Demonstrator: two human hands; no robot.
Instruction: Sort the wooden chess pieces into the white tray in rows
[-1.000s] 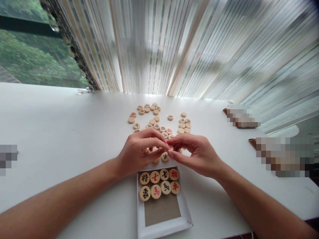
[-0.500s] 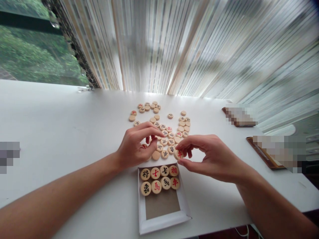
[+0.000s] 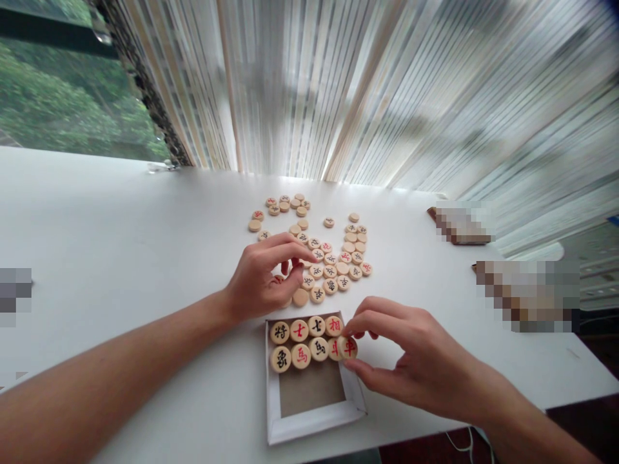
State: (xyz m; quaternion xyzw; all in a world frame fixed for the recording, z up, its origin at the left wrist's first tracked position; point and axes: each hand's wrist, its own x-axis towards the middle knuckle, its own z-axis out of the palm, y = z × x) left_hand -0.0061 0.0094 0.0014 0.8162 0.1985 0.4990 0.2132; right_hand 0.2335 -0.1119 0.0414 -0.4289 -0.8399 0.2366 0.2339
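Note:
My right hand (image 3: 403, 351) pinches a round wooden xiangqi piece with a red character (image 3: 348, 348) between thumb and fingers. That piece hangs over the right rim of a shallow white box (image 3: 316, 425) and partly covers a red-marked piece inside it. Two rows of pieces, marked in red and black, fill the far part of the box; a black-marked piece (image 3: 281, 359) is at the near left. My left hand (image 3: 265, 274) hovers over the loose pieces on the table, its thumb and index finger apart and nothing seen between them. Some pieces beneath it are hidden.
Loose xiangqi pieces (image 3: 330, 285) spread across the white table (image 3: 145, 258) beyond the box, some face up, some blank. Striped curtains (image 3: 290, 84) hang behind the table. At the right lie two partly blurred-out brown-edged items (image 3: 457, 240).
My right hand has moved down and toward me, carrying the red-marked piece from beside the loose pieces to the box's right rim. The left hand has stayed nearly in place.

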